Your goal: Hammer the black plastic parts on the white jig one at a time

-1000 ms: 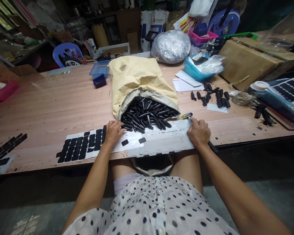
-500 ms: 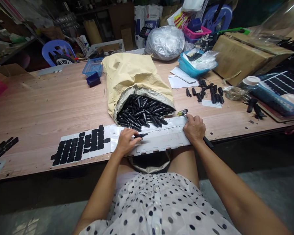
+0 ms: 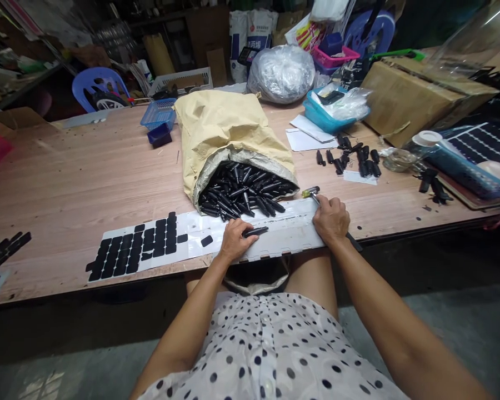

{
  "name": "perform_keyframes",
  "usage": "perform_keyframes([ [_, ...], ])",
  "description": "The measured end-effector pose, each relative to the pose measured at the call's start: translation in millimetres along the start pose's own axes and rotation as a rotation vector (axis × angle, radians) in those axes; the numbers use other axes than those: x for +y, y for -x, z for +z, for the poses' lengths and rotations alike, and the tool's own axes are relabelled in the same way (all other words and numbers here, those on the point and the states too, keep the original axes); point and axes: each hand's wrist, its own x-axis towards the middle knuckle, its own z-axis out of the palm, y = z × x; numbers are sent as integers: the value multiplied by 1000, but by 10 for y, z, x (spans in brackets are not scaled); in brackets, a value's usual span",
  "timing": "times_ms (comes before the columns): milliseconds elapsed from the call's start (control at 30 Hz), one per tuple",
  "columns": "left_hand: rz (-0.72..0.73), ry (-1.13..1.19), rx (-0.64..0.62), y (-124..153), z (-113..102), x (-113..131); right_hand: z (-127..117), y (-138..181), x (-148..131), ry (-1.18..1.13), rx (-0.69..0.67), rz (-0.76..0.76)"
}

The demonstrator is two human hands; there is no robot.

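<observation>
Here, a slim black piece (image 3: pixel 255 230) is pinched between the thumb and fingers of the left hand (image 3: pixel 233 240), just in front of the mouth of the tan sack (image 3: pixel 220 128). The forearm is stretched forward, with the wrist kept low and the knuckles turned up. The right hand (image 3: pixel 331 220) is closed around a thin tool (image 3: pixel 310 193) — its yellowish end is seen beyond the knuckles, near the sack's right corner. Both hands are rested on a white sheet (image 3: pixel 289 230) laid along the sack's mouth (black pads (image 3: pixel 135 250) are stuck on the stretch to the sack's left). Loose black pieces (image 3: pixel 245 191) are heaped inside the sack.
</observation>
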Motion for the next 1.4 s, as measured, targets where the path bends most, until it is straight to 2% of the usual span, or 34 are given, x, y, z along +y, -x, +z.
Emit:
perform_keyframes([
  [133, 0, 16, 35, -1, 10, 7, -115, -2, -44, -152, 16, 91],
  [233, -7, 30, 49, 4, 9, 9, -252, 104, -179, -341, 50, 89],
  [400, -36, 46, 41, -9, 9, 18, -454, 469, -524, -704, -142, 2],
  [533, -39, 60, 19, -30, 16, 36, -529, 754, -763, -830, -282, -73],
  [733, -37, 88, 12, -59, 43, 20, -549, 957, -949, -818, -271, -280],
  [867, -14, 85, 9, -72, 58, -5, -503, 1013, -961, -726, -245, -350],
  [1000, -15, 85, 6, -75, 70, -12, -470, 1008, -932, -629, -278, -348],
  [1167, -17, 94, 21, -74, 85, -14, -512, 981, -873, -632, -228, -318],
  [1300, -15, 93, 33, -73, 93, -10, -498, 1008, -819, -624, -272, -295],
  [1400, -19, 72, 36, -67, 90, 9, -496, 936, -748, -619, -211, -270],
])
